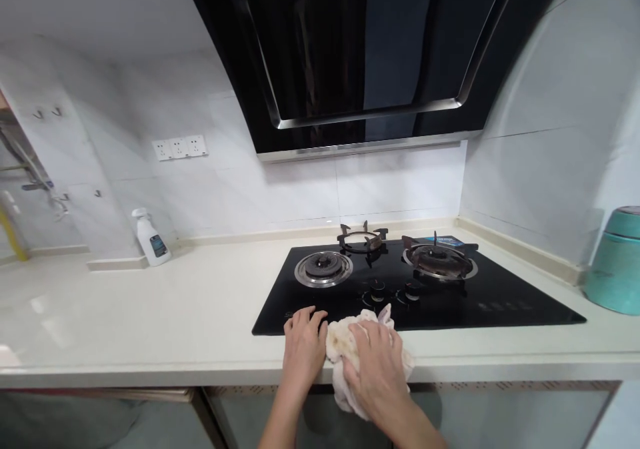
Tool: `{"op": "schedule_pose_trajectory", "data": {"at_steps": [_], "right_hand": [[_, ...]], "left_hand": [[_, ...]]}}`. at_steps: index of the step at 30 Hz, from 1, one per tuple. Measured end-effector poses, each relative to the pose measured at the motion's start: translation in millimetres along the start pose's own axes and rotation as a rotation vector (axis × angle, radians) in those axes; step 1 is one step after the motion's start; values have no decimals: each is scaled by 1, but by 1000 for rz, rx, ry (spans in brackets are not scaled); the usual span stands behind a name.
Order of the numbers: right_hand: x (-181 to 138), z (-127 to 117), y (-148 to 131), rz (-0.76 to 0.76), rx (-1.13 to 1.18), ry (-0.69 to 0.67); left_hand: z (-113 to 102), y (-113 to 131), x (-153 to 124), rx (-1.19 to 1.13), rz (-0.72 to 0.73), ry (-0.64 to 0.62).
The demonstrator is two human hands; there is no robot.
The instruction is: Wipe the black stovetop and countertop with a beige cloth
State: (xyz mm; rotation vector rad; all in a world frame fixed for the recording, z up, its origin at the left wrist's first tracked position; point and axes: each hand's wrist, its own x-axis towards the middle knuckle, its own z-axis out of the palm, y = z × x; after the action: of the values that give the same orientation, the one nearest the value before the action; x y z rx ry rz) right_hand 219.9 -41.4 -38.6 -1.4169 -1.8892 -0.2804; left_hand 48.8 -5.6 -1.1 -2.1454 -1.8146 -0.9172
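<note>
My right hand (383,365) presses on a crumpled whitish cloth (345,339) with yellowish stains, its fingers bent over the top. The cloth lies at the front edge of the black glass gas stove (280,302) and hangs down over the counter's edge. To the left of the cloth, my left hand (305,345) rests palm down at the stove's front border, fingers slightly bent and holding nothing. The left burner (324,267) has no pan support on it. Its loose pan support (364,239) seems to stand at the back, while the right burner (440,261) carries one.
A white spray bottle (153,239) stands by the wall on the pale countertop (200,309). Two control knobs (377,291) rise between the burners. A turquoise container (616,262) stands at the right wall. Overhead slants a black range hood (360,55).
</note>
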Motion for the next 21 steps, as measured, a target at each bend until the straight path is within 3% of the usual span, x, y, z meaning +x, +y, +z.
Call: {"op": "schedule_pose_trajectory", "data": {"at_steps": [11, 18, 21], "right_hand": [[26, -16, 5, -30, 15, -57], [53, -9, 4, -18, 117, 173], [64, 3, 3, 7, 61, 73]], "left_hand": [[1, 0, -1, -13, 7, 1], [-2, 1, -2, -11, 7, -4], [-4, 2, -2, -19, 13, -14]]}}
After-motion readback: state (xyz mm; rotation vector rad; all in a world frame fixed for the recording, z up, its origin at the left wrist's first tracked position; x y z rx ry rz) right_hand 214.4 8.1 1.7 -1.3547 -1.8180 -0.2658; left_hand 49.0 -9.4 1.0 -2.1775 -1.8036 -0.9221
